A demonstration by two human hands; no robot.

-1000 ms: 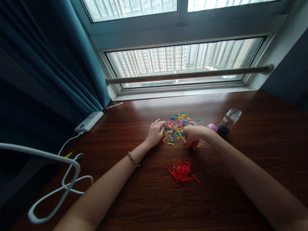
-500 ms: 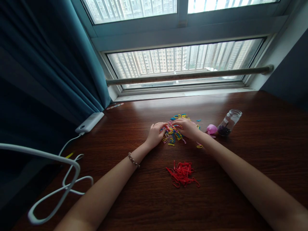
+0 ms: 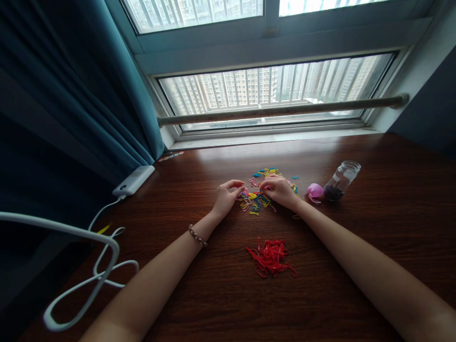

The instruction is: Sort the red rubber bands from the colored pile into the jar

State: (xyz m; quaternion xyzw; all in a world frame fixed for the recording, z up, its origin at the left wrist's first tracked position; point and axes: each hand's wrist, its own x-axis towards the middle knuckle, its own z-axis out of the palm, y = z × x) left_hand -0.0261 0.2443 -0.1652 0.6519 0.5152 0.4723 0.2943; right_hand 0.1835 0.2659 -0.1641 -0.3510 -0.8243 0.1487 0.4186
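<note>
A loose pile of small elastic bands (image 3: 257, 205) in yellow, blue and pink lies on the wooden table. My left hand (image 3: 225, 197) rests at the pile's left side, its thumb and fingers drawn together by some pink bands. From the right, my right hand (image 3: 280, 191) reaches over the pile with bent, pinched fingers and covers part of it. A bit of red shows near its fingertips. What either pinch holds is too small to make out. Nearer to me sits a separate heap of red elastic bands (image 3: 272, 257), touched by neither hand.
Right of the pile stand a pink rounded object (image 3: 315, 191) and a clear glass jar (image 3: 342, 180) with dark contents. A white power device (image 3: 134, 181) with a looping white cable (image 3: 114, 251) lies at left, beside the blue curtain (image 3: 135, 109). A window rail (image 3: 285, 111) runs behind the table.
My hands have drawn a little apart: the left slid slightly left, while the right moved slightly right. More of the pile's middle shows between them. The red heap stays put.
</note>
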